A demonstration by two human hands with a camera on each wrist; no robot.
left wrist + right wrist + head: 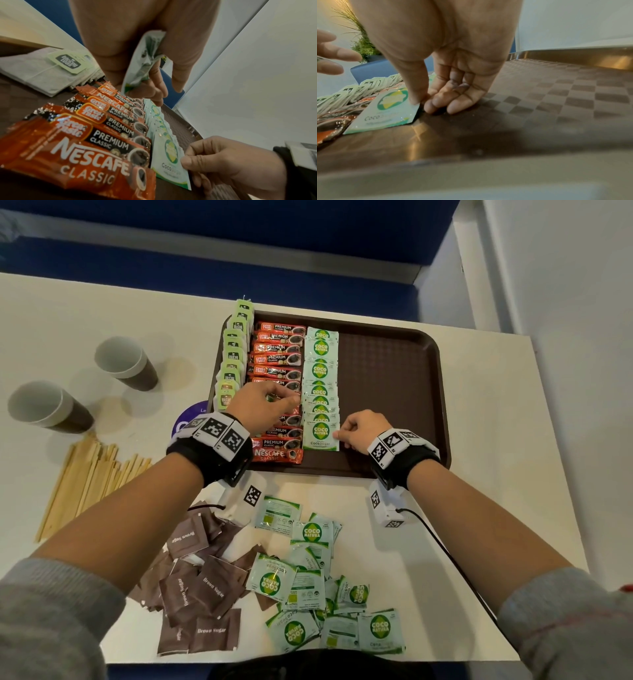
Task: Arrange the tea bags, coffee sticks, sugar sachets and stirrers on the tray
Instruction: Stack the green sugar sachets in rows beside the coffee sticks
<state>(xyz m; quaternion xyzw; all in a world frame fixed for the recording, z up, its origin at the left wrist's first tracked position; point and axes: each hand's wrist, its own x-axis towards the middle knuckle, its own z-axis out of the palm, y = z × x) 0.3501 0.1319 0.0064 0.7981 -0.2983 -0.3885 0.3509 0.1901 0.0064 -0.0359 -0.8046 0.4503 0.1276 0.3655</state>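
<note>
A brown tray holds three columns: green-tagged tea bags at its left edge, red coffee sticks, then white-green Coco Natura sugar sachets. My left hand hovers over the coffee sticks and grips a small stack of sugar sachets between thumb and fingers. My right hand rests on the tray floor. Its thumb and forefinger pinch the right edge of the nearest sachet in the column, which lies flat at the front of the row.
On the table in front of the tray lie loose Coco Natura sachets and brown sugar sachets. Wooden stirrers lie at the left, beyond them two paper cups. The tray's right half is bare.
</note>
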